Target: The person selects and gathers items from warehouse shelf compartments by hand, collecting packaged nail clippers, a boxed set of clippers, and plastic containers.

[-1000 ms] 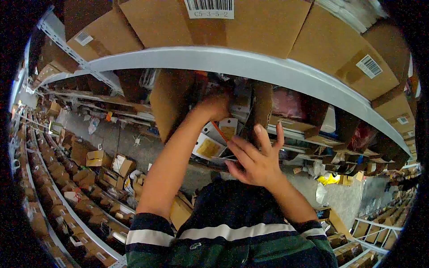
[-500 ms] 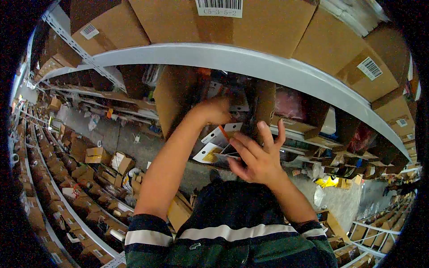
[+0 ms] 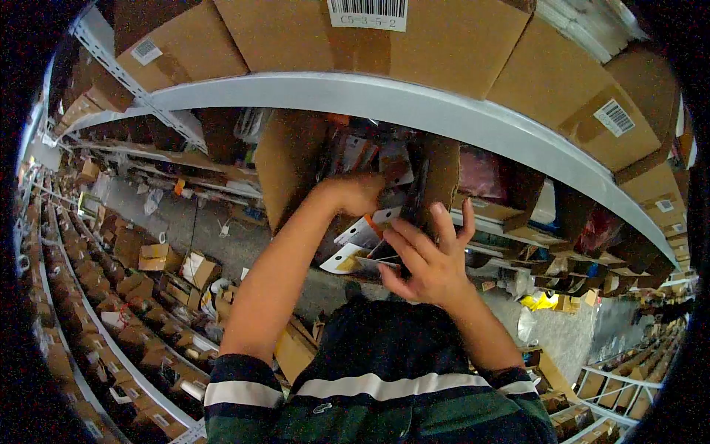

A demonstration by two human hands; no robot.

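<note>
Pinching white cards [image 3: 342, 258] in right hand [image 3: 433, 268], left hand [image 3: 358, 194] now lower, grip unclear, more packets [image 3: 349, 154] bared

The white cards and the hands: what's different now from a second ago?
The left hand has pulled back a little, showing more packets deeper in the cardboard box. The white cards have tipped, so less of their yellow shows. The right hand stays at the cards, in much the same pose.
</note>
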